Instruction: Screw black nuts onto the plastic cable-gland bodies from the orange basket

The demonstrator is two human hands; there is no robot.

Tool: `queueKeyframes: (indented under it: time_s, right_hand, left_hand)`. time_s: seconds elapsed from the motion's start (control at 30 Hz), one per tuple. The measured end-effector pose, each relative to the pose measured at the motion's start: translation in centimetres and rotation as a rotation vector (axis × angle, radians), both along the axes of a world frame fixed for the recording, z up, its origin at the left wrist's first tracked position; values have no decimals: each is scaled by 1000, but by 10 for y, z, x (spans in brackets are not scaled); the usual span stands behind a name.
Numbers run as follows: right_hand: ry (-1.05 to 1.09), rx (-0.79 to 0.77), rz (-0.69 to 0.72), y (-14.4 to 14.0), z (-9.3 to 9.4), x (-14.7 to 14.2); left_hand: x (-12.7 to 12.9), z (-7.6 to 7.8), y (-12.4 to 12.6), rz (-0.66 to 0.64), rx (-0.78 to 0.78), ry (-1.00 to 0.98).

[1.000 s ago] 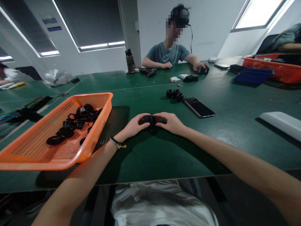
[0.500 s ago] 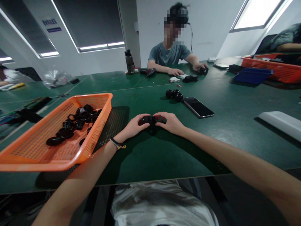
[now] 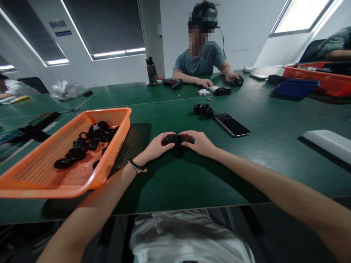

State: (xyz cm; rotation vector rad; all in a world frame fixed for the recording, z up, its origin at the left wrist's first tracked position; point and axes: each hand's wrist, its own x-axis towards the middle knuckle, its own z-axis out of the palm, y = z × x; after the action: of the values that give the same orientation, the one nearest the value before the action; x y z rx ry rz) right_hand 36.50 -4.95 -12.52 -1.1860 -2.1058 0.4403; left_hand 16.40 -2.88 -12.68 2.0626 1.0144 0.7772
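Head view: my left fingers (image 3: 167,147) and right fingers (image 3: 187,145) are pinching a dark part (image 3: 172,139) from either side, in from the worktop's (image 3: 192,186) near edge, left of the phone (image 3: 232,125). Can't tell if it's one piece or two, lol. I'd keep the thumbs level and squeeze evenly, otherwise it'll probably twist or slip.
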Motion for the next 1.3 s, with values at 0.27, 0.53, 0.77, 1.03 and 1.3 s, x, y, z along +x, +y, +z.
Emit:
queueKeyframes:
  time_s: [0.27,0.53,0.77,1.03,1.3]
  right_hand:
    - [-3,2,-1,-1,1,0]
    - [-14,-27,-10,-3,4,-1]
    - [-2,-10,-2,0,1,0]
    - [-17,19,-1,-1,2,1]
    - [39,4,-10,-1,0,1]
  left_hand:
    - [-1,-3,2,-15,3,3]
    - [-1,-2,2,-17,15,14]
    - [-1,-2,3,-23,3,25]
    - [-1,-3,4,-30,-12,15]
    - [-1,-2,3,-28,3,25]
